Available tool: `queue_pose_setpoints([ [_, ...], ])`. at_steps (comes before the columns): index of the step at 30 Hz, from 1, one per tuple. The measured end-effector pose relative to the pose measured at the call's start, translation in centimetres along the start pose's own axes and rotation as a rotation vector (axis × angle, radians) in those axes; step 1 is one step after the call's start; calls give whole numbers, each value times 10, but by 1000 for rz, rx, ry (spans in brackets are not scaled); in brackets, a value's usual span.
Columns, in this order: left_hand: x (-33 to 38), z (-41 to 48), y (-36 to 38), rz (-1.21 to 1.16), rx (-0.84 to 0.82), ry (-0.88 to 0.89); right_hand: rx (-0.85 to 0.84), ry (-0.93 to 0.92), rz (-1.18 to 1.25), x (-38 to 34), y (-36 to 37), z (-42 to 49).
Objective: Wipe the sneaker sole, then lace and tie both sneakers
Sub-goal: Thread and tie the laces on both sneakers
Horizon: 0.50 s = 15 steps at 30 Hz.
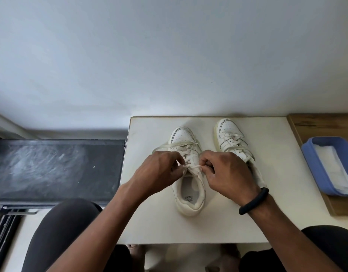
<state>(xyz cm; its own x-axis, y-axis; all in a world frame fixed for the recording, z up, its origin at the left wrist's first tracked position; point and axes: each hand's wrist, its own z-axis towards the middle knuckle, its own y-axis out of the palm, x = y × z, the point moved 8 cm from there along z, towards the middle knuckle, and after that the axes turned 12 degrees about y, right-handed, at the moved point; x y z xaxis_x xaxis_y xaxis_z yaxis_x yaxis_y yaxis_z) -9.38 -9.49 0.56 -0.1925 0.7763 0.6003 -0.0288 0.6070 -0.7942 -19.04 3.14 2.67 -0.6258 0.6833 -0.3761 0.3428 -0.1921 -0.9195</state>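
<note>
Two white sneakers stand toes-away on a small white table (149,222). The near-left sneaker (188,201) sits in the middle, its heel opening facing me. My left hand (159,169) and my right hand (226,173) meet over its tongue, each pinching a part of the cream lace (192,167) at the top eyelets. A loose loop of that lace trails out to the left by the toe. The second sneaker (230,136) stands to the right and further back, laced, its heel hidden behind my right hand.
A blue tray (314,167) holding a white cloth rests on a wooden surface at the right. Left of the table stands a low black dusty bench (57,169). My knees are at the bottom corners. A pale wall rises behind the table.
</note>
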Motion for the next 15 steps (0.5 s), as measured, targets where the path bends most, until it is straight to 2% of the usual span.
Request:
queue_pose_setpoints([
  [7, -16, -6, -7, -73, -76, -61, 26, -7, 86, 10, -13, 4],
  [12, -25, -3, 3, 32, -96, -101, -3, 87, -109, 19, 6, 4],
  [15, -30, -4, 0, 35, -71, -132, 3, 111, -69, 19, -1, 3],
])
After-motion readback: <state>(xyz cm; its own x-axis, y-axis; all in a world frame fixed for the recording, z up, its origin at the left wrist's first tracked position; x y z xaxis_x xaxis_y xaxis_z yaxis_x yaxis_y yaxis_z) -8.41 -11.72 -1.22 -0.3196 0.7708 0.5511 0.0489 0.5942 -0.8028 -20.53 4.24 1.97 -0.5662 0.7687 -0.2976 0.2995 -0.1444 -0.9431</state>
